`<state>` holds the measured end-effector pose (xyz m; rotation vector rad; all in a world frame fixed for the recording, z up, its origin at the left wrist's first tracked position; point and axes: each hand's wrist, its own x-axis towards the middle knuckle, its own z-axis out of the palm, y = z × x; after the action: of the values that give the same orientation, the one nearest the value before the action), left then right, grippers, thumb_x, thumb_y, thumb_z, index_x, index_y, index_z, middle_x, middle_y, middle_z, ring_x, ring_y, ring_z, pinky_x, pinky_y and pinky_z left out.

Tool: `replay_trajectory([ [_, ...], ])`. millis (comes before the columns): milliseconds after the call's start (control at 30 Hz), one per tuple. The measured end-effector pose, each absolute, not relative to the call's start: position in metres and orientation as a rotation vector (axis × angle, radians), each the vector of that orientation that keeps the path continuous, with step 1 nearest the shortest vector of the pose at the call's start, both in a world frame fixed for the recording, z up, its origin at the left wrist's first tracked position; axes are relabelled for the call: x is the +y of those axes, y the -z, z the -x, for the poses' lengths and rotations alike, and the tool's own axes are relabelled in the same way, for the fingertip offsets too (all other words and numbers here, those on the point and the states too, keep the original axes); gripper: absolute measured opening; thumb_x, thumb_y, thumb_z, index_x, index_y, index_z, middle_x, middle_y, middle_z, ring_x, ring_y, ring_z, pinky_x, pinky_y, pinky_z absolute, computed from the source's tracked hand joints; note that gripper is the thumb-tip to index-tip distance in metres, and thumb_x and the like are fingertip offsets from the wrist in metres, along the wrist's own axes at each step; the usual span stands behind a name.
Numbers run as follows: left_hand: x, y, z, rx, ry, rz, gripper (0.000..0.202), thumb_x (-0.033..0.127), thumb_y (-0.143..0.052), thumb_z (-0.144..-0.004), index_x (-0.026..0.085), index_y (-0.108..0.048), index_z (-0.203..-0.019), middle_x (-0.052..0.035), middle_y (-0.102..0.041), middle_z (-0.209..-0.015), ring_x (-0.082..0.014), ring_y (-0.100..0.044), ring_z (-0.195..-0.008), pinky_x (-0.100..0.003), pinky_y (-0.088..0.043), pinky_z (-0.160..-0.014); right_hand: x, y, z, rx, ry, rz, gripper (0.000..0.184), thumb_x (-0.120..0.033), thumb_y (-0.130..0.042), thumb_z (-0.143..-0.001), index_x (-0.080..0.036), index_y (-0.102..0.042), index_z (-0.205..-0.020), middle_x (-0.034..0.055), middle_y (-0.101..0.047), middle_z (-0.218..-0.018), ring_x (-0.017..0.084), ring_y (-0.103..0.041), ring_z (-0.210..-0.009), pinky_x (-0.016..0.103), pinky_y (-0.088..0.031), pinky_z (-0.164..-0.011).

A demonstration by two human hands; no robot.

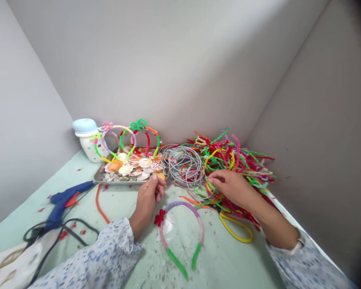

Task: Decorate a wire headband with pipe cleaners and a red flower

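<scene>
Head view: one fuzzy headband (201,230) is lying on the table (222,261).
It is lying flat, perhaps for easy reach, nearer than the left hand (147,196) and right hand (231,185), between them, touching neither. The left hand is sitting near the shell tray (120,183), fingers loosely curled, holding nothing that shows. The right hand is holding thumb and finger close together by wire loops (186,164) and fuzzy sticks (240,160); whether it is pinching one, I cannot tell. Behind, more headbands (159,144) are standing, maybe to look tidy.
</scene>
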<state>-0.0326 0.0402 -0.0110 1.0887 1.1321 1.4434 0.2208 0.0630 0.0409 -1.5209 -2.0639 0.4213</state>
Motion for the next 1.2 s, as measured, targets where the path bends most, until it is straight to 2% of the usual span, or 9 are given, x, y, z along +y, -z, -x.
replay_trajectory([
  [300, 0.039, 0.008, 0.031, 1.147, -1.444, -1.086, 0.036, 0.047, -0.049, -0.084, 0.015, -0.063, -0.073, 0.0020, -0.053, -0.052, -0.0069, -0.039, -0.042, -0.019, -0.028, -0.041, 0.054, -0.045, -0.233, -2.323, -0.330, 1.537, 0.023, -0.015, -0.050, -0.076, -0.026, -0.071, -0.078, -0.0009, -0.070, -0.076, 0.016, -0.061, -0.066, 0.025, -0.041, -0.059],
  [567, 0.039, 0.009, 0.031, 1.125, -1.451, -1.122, 0.037, 0.046, -0.048, -0.086, 0.014, -0.063, -0.073, 0.0018, -0.052, -0.052, -0.0071, -0.039, -0.043, -0.019, -0.028, -0.042, 0.049, -0.024, -0.201, -2.375, -0.237, 1.584, 0.020, -0.012, -0.052, -0.076, -0.020, -0.068, -0.067, 0.0034, -0.065, -0.073, 0.016, -0.058, -0.066, 0.024, -0.035, -0.058],
  [767, 0.040, 0.011, 0.032, 1.126, -1.438, -1.110, 0.037, 0.047, -0.049, -0.085, 0.014, -0.063, -0.073, 0.0016, -0.053, -0.052, -0.0071, -0.040, -0.043, -0.018, -0.029, -0.042, 0.052, -0.014, -0.202, -2.363, -0.349, 1.634, 0.019, -0.010, -0.049, -0.074, -0.018, -0.062, -0.063, 0.0040, -0.063, -0.072, 0.016, -0.054, -0.065, 0.025, -0.032, -0.057],
  [1033, 0.040, 0.013, 0.032, 1.130, -1.430, -1.110, 0.037, 0.046, -0.047, -0.086, 0.014, -0.062, -0.074, 0.0016, -0.052, -0.053, -0.0063, -0.039, -0.044, -0.017, -0.029, -0.041, 0.064, -0.012, -0.214, -2.307, -0.542, 1.572, 0.015, -0.020, -0.047, -0.081, -0.018, -0.061, -0.075, 0.0030, -0.065, -0.078, 0.014, -0.056, -0.069, 0.023, -0.037, -0.060],
  [1200, 0.041, 0.013, 0.032, 1.138, -1.423, -1.108, 0.036, 0.044, -0.047, -0.087, 0.014, -0.062, -0.073, 0.0018, -0.051, -0.053, -0.0057, -0.038, -0.043, -0.016, -0.029, -0.041, 0.070, -0.019, -0.218, -1.965, -0.774, 1.479, 0.018, -0.029, -0.041, -0.086, -0.020, -0.056, -0.080, -0.0017, -0.059, -0.064, 0.012, -0.050, -0.055, 0.022, -0.036, -0.049],
])
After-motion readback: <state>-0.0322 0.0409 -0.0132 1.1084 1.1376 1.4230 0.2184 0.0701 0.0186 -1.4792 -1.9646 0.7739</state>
